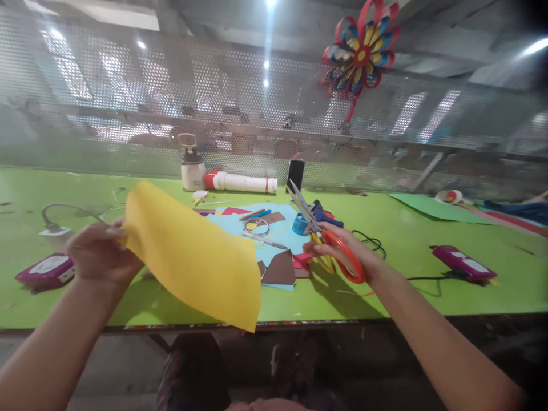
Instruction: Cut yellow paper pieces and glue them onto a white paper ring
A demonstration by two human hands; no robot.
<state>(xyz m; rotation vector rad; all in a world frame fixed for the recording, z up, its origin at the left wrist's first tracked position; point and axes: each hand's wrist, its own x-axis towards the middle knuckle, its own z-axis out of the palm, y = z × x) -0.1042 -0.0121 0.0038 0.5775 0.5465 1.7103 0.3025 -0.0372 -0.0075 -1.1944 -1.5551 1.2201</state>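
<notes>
Over the bench (411,228), a sheet (197,257) at left, scissors (307,211) to its right — paper scraps (279,267) lie on the bench between them; behind stand a bottle (193,174) and, farther right, a phone (295,173).

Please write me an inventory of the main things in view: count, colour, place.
Flexible paper-like sheet: 1, yellow, left of centre
Loop-handled metal scissors: 1, silver, orange and yellow, right of centre
Flat tabletop: 1, light green, across middle
Thin paper-like sheet: at least 1, light blue, central tabletop
Flat cut pieces: several, brown, around centre
Rectangular boxes: 2, purple, far left and right
Upright rectangular slab: 1, black, back centre
Rounded bottle: 1, white, tabletop back
Long cylinder: 1, white and red, beside bottle
Looped flower ornament: 1, red-blue-yellow, upper right
Left hand: 1, bare, holding yellow sheet
Right hand: 1, bare, holding scissors
</notes>
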